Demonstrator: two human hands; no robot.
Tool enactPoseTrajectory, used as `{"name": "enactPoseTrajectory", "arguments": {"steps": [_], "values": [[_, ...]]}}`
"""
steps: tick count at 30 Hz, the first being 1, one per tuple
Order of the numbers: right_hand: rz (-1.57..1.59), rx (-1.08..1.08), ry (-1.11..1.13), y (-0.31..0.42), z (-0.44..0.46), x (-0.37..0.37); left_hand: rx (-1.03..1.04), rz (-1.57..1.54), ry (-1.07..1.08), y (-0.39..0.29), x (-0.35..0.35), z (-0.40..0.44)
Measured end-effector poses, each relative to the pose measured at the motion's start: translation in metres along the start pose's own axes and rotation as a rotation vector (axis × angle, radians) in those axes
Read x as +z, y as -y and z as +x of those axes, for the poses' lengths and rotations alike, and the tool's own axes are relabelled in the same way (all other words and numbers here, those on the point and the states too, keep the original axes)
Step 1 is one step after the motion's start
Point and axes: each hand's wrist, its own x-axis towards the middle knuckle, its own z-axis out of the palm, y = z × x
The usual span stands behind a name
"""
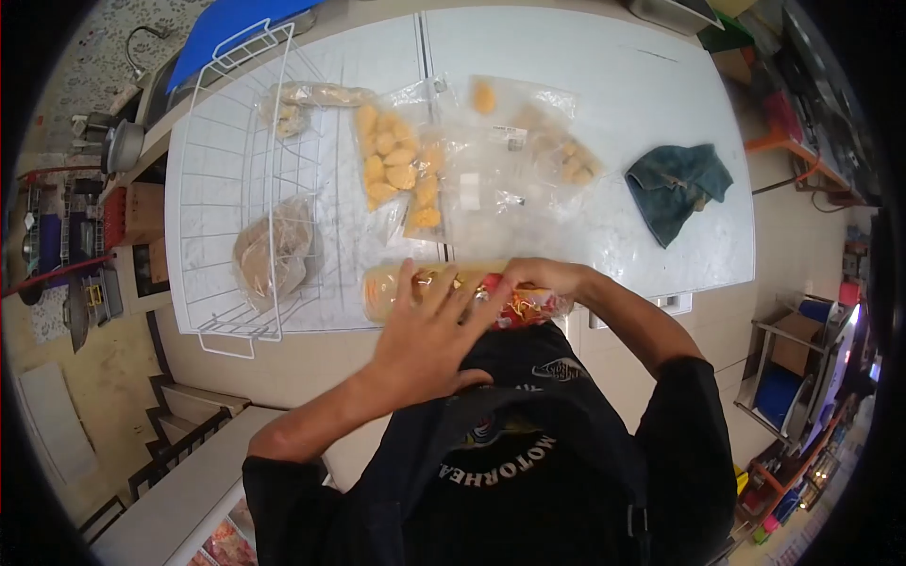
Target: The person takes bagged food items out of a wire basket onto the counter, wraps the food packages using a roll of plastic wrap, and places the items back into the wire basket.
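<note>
A long plastic-wrapped package (382,291) with red and gold print lies along the near edge of the white worktop, close to my body. My left hand (427,328) is spread across its left and middle part, fingers apart, palm down. At the package's right end, my right hand (547,277) is curled over the top, gripping it; some of its fingers are hidden. Just beyond lie clear bags of yellow-orange pieces (389,156). Beside them are flat clear bags (486,193) and another bag with a few pale pieces (571,162).
A white wire basket (219,184) stands at the left, around a bag of brownish content (276,250) and a rolled bag (326,94). A dark green cloth (675,189) lies at the right of the white worktop (604,57). A blue item (231,33) sits at the back left.
</note>
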Motion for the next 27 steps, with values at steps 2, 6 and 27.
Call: {"name": "enactPoseTrajectory", "arguments": {"steps": [2,6,27], "values": [[0.301,0.147,0.232,0.012,-0.004,0.013,0.016,0.125,0.004,0.007,0.03,-0.001],[-0.044,0.012,-0.201,0.031,0.006,0.017,-0.21,-0.375,0.076,0.037,0.05,0.011],[0.228,-0.265,-0.48,0.028,0.012,0.026,-0.26,0.049,0.148,0.031,0.061,0.032]]}}
